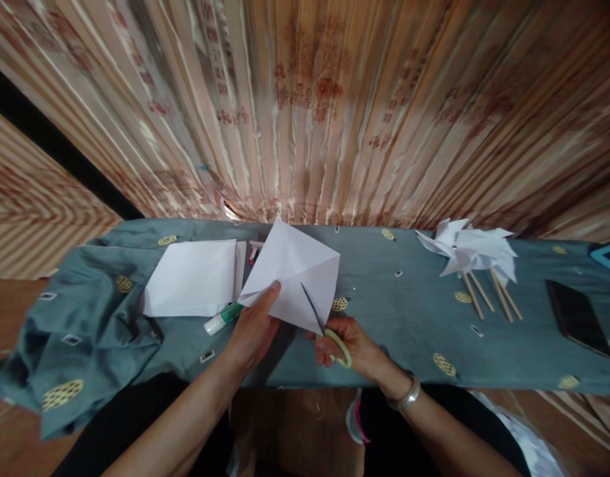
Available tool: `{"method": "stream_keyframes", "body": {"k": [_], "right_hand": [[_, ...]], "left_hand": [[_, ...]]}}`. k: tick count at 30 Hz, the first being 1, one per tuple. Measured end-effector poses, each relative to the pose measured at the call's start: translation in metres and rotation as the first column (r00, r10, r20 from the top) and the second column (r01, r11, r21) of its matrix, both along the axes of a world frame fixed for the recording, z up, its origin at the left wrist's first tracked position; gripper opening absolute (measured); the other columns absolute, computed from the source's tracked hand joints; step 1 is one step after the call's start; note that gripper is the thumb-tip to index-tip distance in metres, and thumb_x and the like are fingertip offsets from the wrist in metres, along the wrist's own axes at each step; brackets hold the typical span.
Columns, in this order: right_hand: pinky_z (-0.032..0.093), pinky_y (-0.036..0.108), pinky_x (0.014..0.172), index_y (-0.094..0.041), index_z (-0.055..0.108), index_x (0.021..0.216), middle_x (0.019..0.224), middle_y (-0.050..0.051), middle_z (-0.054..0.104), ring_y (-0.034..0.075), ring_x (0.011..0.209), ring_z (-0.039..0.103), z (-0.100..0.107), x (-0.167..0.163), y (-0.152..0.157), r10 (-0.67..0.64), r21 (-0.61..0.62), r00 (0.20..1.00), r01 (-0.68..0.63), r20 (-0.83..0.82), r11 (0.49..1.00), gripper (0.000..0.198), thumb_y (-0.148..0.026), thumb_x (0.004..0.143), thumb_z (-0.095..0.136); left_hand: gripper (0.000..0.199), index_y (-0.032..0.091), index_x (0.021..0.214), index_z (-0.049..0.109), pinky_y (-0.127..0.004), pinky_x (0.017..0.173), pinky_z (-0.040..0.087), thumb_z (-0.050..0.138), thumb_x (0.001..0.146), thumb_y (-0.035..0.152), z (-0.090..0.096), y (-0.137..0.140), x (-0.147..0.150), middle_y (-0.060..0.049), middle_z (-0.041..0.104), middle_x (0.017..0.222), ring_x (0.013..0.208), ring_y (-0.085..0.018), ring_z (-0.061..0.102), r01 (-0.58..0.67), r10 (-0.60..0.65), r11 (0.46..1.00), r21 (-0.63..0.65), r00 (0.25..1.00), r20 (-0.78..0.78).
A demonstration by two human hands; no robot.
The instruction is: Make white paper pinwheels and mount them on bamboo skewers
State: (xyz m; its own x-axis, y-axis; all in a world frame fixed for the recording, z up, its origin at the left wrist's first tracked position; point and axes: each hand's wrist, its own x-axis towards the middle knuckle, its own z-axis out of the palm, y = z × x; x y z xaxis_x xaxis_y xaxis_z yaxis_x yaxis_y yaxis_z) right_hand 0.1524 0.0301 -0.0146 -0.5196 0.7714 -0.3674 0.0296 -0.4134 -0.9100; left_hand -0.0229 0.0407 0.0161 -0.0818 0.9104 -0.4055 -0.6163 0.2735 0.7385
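Observation:
My left hand grips a square white sheet of paper by its near left edge, thumb on top. Crossing creases show on the sheet, which is held up above the cloth. In my right hand is a pair of scissors with light green handles. One blade lies over the paper's near corner, pointing toward the middle; the other blade is hidden beneath the sheet. Left of the held sheet lies a stack of white paper, and a glue stick with a green label rests close to my left hand.
A grey-green cloth with pineapple prints covers the narrow table. Several paper pinwheels on wooden sticks lie at the right, beside a dark phone. A blue-edged object sits at the far right. A pleated curtain hangs behind.

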Motion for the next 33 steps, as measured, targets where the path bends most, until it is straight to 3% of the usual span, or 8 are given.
{"method": "stream_keyframes", "body": {"k": [9, 20, 33], "right_hand": [[0.037, 0.019, 0.042, -0.013, 0.065, 0.073, 0.052, -0.001, 0.063, 0.007, 0.041, 0.05, 0.0004, -0.0008, -0.0005, 0.001, -0.007, 1.0, -0.001, 0.014, 1.0, 0.059, -0.067, 0.054, 0.077], [0.039, 0.019, 0.042, -0.015, 0.064, 0.067, 0.051, -0.002, 0.062, 0.007, 0.042, 0.051, 0.0011, -0.0013, 0.0008, -0.027, -0.034, 1.0, 0.027, 0.003, 0.999, 0.048, -0.056, 0.051, 0.084], [0.035, 0.019, 0.04, -0.013, 0.063, 0.065, 0.047, -0.002, 0.058, 0.006, 0.038, 0.046, -0.0072, -0.002, 0.0001, -0.023, 0.045, 0.998, 0.021, 0.059, 0.999, 0.06, -0.071, 0.054, 0.074]], "left_hand": [[0.03, 0.012, 0.092, 0.071, -0.03, 0.076, 0.051, 0.077, 0.071, 0.033, -0.0011, 0.0011, -0.0005, -0.007, 0.074, 0.083, 0.077, -0.019, 0.066, -0.015, 0.015, 1.0, -0.022, 1.0, 0.004], [0.032, 0.012, 0.093, 0.072, -0.027, 0.075, 0.053, 0.078, 0.071, 0.035, -0.0036, -0.0018, 0.0011, -0.007, 0.074, 0.087, 0.08, -0.02, 0.067, 0.029, -0.03, 0.999, 0.032, 1.0, 0.007], [0.031, 0.012, 0.093, 0.07, -0.026, 0.077, 0.053, 0.077, 0.07, 0.032, -0.0028, -0.0025, 0.0005, -0.008, 0.073, 0.095, 0.085, -0.018, 0.066, 0.021, -0.021, 0.999, 0.027, 1.0, -0.011]]}}
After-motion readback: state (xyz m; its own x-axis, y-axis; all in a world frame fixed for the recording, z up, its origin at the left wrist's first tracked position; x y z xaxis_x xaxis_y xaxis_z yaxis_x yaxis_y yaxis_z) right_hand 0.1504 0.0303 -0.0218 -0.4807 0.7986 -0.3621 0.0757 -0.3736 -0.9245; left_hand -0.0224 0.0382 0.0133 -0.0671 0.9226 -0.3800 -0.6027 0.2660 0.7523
